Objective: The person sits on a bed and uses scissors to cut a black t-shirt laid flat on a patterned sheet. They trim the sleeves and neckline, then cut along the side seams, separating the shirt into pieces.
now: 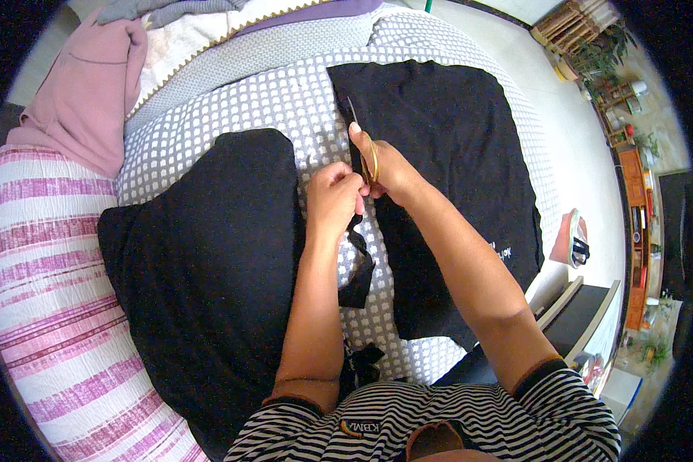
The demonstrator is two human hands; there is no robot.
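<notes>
My right hand (388, 167) grips a pair of scissors (375, 156) with gold-coloured handles. The blade points away from me, along the left edge of a spread black fabric piece (450, 156) that bears white lettering near its lower right. Beside it, my left hand (330, 193) is closed on a narrow black fabric strip (359, 289). The strip dangles below my fist onto a grey-and-white patterned bedcover (237, 104). To the left of my left forearm lies a second, larger black fabric piece (219, 248). My fingers hide where strip and fabric meet.
A pink-and-white striped cloth (52, 242) covers the left side, with a pink fleece garment (86, 92) above it. Small black scraps (362, 364) lie close to my body. Right of the bed, a container (577, 238) stands on the pale floor (531, 75), near wooden shelving (634, 231).
</notes>
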